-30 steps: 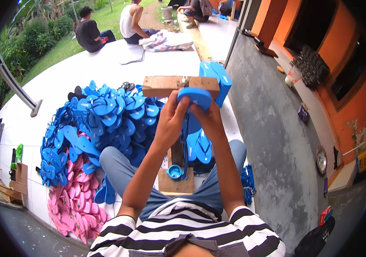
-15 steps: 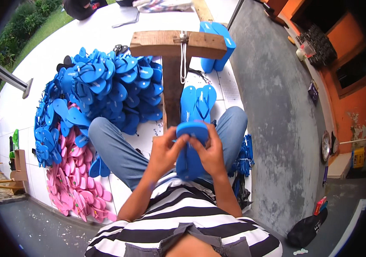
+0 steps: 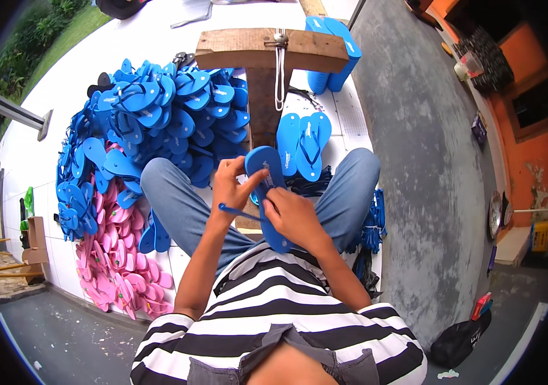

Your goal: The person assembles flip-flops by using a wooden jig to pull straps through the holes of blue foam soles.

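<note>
Between my knees, both hands hold a blue flip-flop (image 3: 263, 159) with its top side up and its length pointing away from me. My left hand (image 3: 230, 186) grips the left edge near the far end, its thumb lying across the top. My right hand (image 3: 292, 217) is closed at the middle of the sole, fingers bent over its face; what they pinch is hidden. A loose blue strap end (image 3: 235, 210) sticks out to the left below my left hand. Just beyond lie a bare blue sole (image 3: 288, 138) and a strapped blue flip-flop (image 3: 313, 144), side by side.
A wooden T-shaped stand (image 3: 267, 50) rises ahead, a white cord (image 3: 279, 83) hanging from it. Left are heaps of blue flip-flops (image 3: 177, 122) and pink flip-flops (image 3: 117, 263). Blue soles (image 3: 333, 54) stand behind the stand; blue straps (image 3: 374, 221) lie by my right knee.
The flip-flop has turned and tilted left. My right hand has moved from its far end to its middle. A strap end now shows at the left. The view has shifted slightly.
</note>
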A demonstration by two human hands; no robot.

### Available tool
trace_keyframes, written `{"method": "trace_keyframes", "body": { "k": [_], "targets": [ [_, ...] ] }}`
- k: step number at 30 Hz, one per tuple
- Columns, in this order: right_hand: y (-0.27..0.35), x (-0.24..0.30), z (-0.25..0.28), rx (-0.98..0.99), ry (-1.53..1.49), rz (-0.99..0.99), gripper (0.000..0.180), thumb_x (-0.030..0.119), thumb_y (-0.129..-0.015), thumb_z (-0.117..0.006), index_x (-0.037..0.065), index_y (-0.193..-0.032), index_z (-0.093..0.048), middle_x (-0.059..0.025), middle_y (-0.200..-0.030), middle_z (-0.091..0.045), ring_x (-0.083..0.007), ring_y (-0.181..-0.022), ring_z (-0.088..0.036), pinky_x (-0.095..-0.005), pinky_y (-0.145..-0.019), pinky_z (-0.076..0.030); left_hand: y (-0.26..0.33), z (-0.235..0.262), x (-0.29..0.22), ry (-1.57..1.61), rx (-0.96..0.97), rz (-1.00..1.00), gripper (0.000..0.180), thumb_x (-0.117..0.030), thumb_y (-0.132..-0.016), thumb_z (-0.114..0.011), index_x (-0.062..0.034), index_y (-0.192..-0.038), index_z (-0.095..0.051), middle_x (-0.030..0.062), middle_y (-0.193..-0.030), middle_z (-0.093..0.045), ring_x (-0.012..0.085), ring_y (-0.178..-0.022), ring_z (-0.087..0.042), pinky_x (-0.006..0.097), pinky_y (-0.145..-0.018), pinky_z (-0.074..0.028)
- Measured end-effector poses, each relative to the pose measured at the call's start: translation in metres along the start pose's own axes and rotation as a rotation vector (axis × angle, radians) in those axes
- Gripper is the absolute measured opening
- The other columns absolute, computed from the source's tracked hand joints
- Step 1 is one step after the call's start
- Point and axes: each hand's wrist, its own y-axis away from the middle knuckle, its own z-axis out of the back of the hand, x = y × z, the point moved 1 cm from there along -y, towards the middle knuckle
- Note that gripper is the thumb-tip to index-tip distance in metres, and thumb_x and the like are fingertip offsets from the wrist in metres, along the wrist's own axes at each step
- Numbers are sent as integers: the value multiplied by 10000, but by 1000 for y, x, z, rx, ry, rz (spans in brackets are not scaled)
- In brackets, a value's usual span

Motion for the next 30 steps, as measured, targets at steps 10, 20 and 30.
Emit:
{"method": "trace_keyframes", "body": {
  "k": [10,20,30],
  "targets": [
    [-3,20,40,-198,-175,-147,208,195,-879,-689,40,-984,-599,-131,-969,-584,-320,-773,-618,-385,-681,-505,-18,26,-40,366,-6,-98,277,-85,-883,-714,24,-1108,-595,90,-912,-718,108,-878,-670,247,-764,-517],
    [-46,33,70,-557,-64,294,449,-31,-748,-751,77,-1175,-666,-109,-1066,-606,-241,-899,-648,-335,-739,-554,-29,32,-95,382,148,-829,617,62,-626,-803,-107,-1065,-404,140,-1087,-546,287,-1007,-593,503,-1015,-408],
    [-71,37,78,-669,-200,278,295,-13,-765,-753,44,-1022,-621,-125,-1045,-688,-279,-966,-685,-353,-818,-550,-64,34,-108,447,25,-901,649,20,-607,-841,-106,-1042,-376,151,-1041,-523,272,-945,-580,389,-834,-505]
  ]
}}
